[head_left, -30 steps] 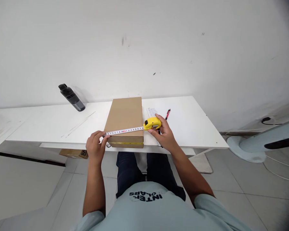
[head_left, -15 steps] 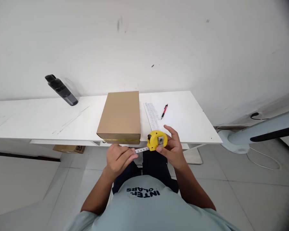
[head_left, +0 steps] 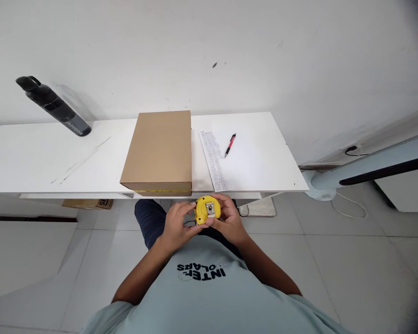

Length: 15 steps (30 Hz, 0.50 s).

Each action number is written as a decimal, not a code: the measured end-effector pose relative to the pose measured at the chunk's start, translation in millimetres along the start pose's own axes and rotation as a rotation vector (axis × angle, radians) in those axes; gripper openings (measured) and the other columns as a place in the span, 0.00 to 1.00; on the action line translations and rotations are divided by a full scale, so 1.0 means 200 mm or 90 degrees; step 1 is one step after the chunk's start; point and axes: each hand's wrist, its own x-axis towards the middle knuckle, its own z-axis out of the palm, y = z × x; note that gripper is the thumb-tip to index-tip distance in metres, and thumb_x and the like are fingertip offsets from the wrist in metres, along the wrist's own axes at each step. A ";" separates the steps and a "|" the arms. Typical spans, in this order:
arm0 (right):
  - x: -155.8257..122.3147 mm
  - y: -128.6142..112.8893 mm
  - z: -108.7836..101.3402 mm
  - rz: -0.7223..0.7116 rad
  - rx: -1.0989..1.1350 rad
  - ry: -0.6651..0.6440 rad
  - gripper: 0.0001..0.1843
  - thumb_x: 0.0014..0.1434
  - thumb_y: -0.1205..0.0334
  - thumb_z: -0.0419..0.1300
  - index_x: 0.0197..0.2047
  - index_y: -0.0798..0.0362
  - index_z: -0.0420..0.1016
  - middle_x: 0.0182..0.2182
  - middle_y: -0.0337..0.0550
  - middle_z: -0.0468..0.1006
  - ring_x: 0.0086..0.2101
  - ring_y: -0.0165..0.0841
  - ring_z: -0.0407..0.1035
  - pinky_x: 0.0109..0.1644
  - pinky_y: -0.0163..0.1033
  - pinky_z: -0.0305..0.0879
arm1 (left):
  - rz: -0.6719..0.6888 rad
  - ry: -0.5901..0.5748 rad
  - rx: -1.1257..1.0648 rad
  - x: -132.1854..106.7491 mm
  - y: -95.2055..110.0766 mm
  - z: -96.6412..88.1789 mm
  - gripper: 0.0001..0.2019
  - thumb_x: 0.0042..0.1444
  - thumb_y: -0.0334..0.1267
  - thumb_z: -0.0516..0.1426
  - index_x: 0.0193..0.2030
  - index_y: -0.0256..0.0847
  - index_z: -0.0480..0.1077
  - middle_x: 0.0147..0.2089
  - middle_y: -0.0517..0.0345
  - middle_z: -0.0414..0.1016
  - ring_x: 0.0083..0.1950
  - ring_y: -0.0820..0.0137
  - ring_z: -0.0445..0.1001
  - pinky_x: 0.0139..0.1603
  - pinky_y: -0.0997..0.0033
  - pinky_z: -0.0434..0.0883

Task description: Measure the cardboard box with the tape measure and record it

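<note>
A yellow tape measure [head_left: 207, 210] is held in front of my body, just below the shelf's front edge. My right hand [head_left: 230, 221] grips its right side, thumb on the near face and fingers over the top. On its left side, my left hand [head_left: 179, 223] pinches the case near the blade mouth. No length of blade shows between the hands. Beyond them, a closed brown cardboard box [head_left: 159, 149] sits with its front slightly over the shelf edge. A sheet of written paper [head_left: 212, 162] lies right of the box, with a red and black pen [head_left: 230, 145] beside the writing.
A dark water bottle [head_left: 57, 106] stands on the white shelf [head_left: 101, 171] at left, by the wall. Under the shelf is another cardboard box [head_left: 87, 204]. A pale blue post with a round base [head_left: 320, 188] stands at right, a cable on the floor near it.
The tape blade has gone back into its case. My hands have come together around the tape measure, nearer my body. The view has shifted, so the shelf items appear higher and further left.
</note>
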 end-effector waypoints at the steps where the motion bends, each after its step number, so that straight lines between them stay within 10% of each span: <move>1: -0.01 0.02 -0.01 0.006 0.010 0.000 0.38 0.44 0.46 0.81 0.54 0.43 0.70 0.43 0.41 0.82 0.39 0.34 0.76 0.44 0.40 0.75 | -0.019 -0.026 -0.030 -0.01 -0.02 0.01 0.34 0.58 0.60 0.66 0.64 0.42 0.70 0.53 0.44 0.81 0.51 0.60 0.82 0.49 0.60 0.80; 7: -0.03 0.14 -0.10 -0.016 0.069 0.056 0.39 0.42 0.42 0.81 0.53 0.43 0.72 0.41 0.39 0.80 0.38 0.35 0.76 0.42 0.40 0.76 | -0.182 -0.194 -0.350 0.01 -0.06 0.22 0.43 0.50 0.64 0.70 0.69 0.49 0.66 0.64 0.44 0.75 0.63 0.52 0.76 0.67 0.48 0.72; 15: -0.06 0.13 -0.41 -0.251 -0.084 0.267 0.28 0.63 0.38 0.66 0.61 0.40 0.71 0.56 0.48 0.79 0.43 0.41 0.78 0.43 0.47 0.77 | -0.366 -0.163 -0.783 0.27 0.14 0.46 0.40 0.46 0.69 0.70 0.59 0.45 0.72 0.59 0.44 0.80 0.58 0.53 0.80 0.56 0.54 0.78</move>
